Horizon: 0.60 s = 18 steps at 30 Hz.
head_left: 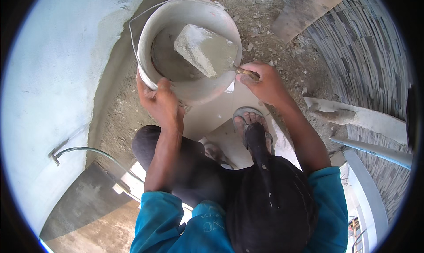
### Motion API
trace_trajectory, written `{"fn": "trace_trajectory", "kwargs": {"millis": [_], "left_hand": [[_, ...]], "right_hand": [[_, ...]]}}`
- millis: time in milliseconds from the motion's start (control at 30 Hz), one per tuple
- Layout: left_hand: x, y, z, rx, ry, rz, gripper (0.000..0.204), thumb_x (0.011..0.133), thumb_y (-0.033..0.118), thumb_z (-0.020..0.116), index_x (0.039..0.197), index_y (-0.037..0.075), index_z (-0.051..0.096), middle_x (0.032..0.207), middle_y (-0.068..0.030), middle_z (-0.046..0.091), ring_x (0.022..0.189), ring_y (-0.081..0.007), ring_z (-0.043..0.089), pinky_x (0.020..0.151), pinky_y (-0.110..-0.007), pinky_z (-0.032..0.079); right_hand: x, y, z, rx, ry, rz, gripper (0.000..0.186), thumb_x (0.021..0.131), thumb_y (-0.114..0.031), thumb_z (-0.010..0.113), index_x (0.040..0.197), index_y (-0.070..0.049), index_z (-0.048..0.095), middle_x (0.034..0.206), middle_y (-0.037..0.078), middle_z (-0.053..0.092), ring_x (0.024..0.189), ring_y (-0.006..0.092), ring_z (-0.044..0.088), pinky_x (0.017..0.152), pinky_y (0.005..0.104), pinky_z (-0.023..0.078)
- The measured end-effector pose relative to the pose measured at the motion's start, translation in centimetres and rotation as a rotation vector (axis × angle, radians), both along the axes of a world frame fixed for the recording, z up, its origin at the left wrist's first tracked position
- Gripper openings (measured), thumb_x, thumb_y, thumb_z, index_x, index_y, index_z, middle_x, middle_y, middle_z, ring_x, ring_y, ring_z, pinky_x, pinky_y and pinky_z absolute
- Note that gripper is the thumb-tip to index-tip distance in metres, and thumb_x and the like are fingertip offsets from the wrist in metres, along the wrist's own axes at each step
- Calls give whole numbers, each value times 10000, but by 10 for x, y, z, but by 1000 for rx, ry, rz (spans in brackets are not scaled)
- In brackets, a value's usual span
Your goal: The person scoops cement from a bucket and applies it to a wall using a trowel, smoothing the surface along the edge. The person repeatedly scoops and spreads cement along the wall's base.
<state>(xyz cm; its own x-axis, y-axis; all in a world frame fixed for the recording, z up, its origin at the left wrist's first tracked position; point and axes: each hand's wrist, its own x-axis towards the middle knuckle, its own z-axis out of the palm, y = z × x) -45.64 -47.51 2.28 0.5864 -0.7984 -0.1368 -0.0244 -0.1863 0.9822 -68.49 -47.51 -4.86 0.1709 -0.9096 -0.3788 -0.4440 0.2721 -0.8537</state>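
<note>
The work area is a rough, debris-strewn mortar floor (pixel 274 28) bounded by a pale plastered wall (pixel 48 76) at 9 o'clock and a stacked-stone wall (pixel 375 45) at 2 o'clock. A white plastic bucket (pixel 194 92) sits at 12 o'clock, tilted toward the person. The left hand (pixel 159 101) is closed over its near rim. The right hand (pixel 260 83) grips the wooden handle of a mortar-coated trowel (pixel 205 50), whose blade lies inside the bucket. The step in hand appears to be scraping or scooping mortar; the next move calls for holding the tilt steady. The bucket's contents beneath the blade are hidden. A mortar-caked tool (pixel 335 116) at 3 o'clock is hard to identify.
</note>
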Motion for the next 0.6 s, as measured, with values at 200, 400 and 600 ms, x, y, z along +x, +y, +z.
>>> {"fn": "trace_trajectory", "kwargs": {"millis": [200, 400, 600], "left_hand": [[20, -16, -28, 21, 12, 32, 573, 750, -95, 532, 1321, -47, 540, 1093, -113, 620, 968, -192, 610, 829, -307, 505], [36, -15, -21, 36, 81, 59, 483, 760, -74, 498, 1240, -102, 535, 1126, -167, 577, 1005, -283, 610, 839, -401, 573], [132, -14, -56, 171, -399, -125, 471, 847, -77, 511, 1308, -148, 447, 1286, -286, 487, 1140, -413, 576, 917, -586, 573]], "right_hand": [[-82, 40, -13, -20, -1, -56, 408, 850, -330, 809, 1155, -67, 746, 1125, 121, 734, 985, 267, 709, 838, 363, 537], [-168, 123, -49, 152, 92, -152, 410, 894, -291, 786, 1228, -71, 697, 1184, 109, 723, 1063, 222, 691, 942, 354, 519], [-205, 208, -112, 193, 246, -216, 346, 895, -272, 773, 1204, -128, 709, 1176, 77, 711, 1094, 257, 685, 955, 379, 526]]}}
